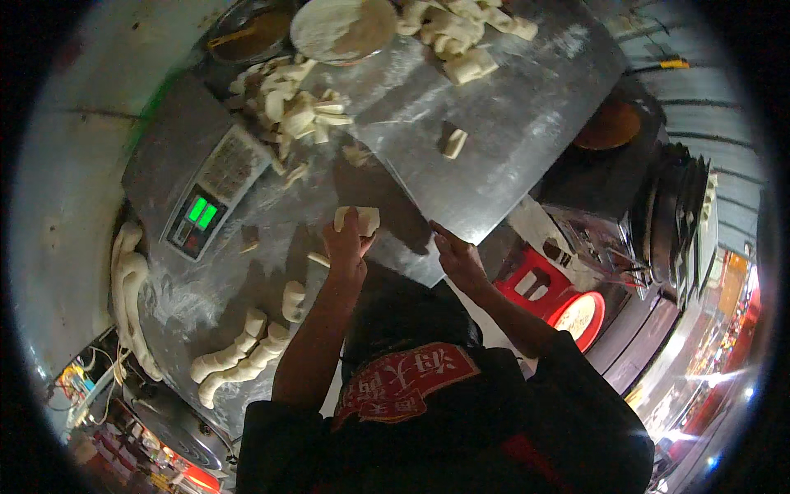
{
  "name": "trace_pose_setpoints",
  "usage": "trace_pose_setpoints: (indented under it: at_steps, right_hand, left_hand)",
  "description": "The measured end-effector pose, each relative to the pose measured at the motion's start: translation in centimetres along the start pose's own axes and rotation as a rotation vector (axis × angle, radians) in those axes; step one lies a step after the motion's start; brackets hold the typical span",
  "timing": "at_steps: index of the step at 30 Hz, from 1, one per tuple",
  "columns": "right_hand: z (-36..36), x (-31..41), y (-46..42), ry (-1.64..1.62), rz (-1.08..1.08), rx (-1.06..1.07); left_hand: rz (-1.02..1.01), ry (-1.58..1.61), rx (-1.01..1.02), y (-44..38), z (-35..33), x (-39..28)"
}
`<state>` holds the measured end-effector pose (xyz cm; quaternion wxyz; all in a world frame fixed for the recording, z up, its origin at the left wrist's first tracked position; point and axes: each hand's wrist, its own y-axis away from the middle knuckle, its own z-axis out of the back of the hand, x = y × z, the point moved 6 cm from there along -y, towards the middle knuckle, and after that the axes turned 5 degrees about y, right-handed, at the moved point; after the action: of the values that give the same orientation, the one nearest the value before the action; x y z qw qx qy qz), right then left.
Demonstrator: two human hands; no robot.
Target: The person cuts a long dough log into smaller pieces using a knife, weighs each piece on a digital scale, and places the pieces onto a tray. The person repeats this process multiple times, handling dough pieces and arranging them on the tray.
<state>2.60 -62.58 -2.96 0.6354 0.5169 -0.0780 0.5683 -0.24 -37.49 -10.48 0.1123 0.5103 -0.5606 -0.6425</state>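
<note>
My left hand (347, 244) grips a short pale block of dough (368, 217) above the floured metal table (345, 179), thumb on top. My right hand (460, 259) is curled with the index finger stretched forward. It holds what looks like a broad dark knife (392, 200), whose blade slants up and left; shadow blurs its outline. One cut dough piece (455, 143) lies farther out on the table. A thin dough strip (318, 259) and a short dough stub (294, 301) are beside my left forearm.
A digital scale (216, 191) with a lit green display stands at left. Two dough rolls (244, 364) lie near the front edge, a longer one (131, 296) at far left. Dough heaps (290, 105) and a flour bowl (342, 28) sit at the back. A red stool (531, 281) stands at right.
</note>
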Motion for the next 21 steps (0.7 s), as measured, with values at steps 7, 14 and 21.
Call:
trace_pose_setpoints:
  at_steps: [7, 14, 21]
  right_hand:
    - [1.2, -0.8, -0.2, 0.015, 0.113, 0.003]
    - [0.9, 0.9, -0.4, 0.065, 0.241, 0.054]
    - [1.8, 4.4, 2.1, 0.048, 0.207, 0.241]
  left_hand:
    - [-0.097, -0.328, 0.024, 2.5, 0.7, -0.1]
    - [-1.217, -1.350, 0.304, 5.4, -4.4, -4.6]
    - [-1.015, -1.228, 0.210, 6.8, -4.3, -1.9]
